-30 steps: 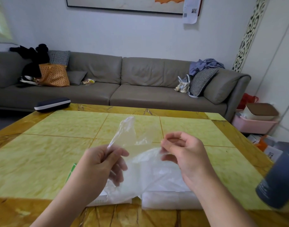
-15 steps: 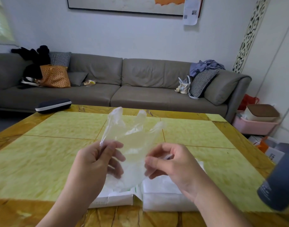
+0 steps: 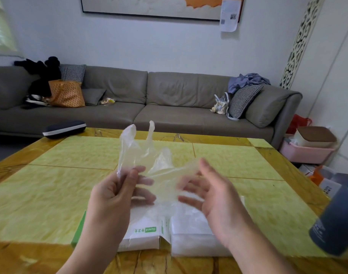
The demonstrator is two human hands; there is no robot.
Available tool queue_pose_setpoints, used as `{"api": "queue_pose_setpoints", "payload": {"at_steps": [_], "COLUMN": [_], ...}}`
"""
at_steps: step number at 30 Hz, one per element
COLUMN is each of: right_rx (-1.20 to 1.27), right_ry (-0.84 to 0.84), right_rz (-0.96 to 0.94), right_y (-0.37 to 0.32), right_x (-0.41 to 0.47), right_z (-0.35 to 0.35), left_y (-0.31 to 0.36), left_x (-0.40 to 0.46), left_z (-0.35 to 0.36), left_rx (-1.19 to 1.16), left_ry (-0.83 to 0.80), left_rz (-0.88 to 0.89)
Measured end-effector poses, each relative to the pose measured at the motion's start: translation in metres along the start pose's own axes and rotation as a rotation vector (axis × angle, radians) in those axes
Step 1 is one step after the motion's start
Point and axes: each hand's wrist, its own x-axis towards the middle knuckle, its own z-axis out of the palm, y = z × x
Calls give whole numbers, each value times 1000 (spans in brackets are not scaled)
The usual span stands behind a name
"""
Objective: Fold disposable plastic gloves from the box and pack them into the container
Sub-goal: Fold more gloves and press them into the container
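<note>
A clear plastic glove (image 3: 147,155) hangs in the air above the table, its fingers pointing up. My left hand (image 3: 113,196) pinches the glove's left edge between thumb and fingers. My right hand (image 3: 218,198) is spread with straight fingers, blurred, and the glove's right edge stretches to its thumb tip. Below both hands lies the white and green glove box (image 3: 143,237), flap open. A translucent white container (image 3: 190,242) sits right beside it, partly hidden by my right forearm.
The yellow stone table (image 3: 50,194) runs out ahead and to the left. A dark grey cylinder (image 3: 339,220) stands at the right edge, close to my right arm. A dark glasses case (image 3: 64,129) lies at the far left corner. A grey sofa is behind.
The glove has been raised and spread wider, its fingers now upright. My right hand went from a closed pinch to spread fingers and shifted right. The left hand keeps its pinch.
</note>
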Motion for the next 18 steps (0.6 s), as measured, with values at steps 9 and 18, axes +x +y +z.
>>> {"api": "queue_pose_setpoints", "payload": {"at_steps": [9, 18], "right_rx": [-206, -407], "right_ry": [192, 388], "right_rz": [-76, -151], "right_y": [-1, -28], "right_x": [-1, 17], "right_z": [-8, -85], "left_y": [-7, 10], "left_x": [-9, -31], "left_z": [12, 30], "left_rx": [-233, 161], "left_ry": [-17, -771], "left_rz": [-152, -250]}}
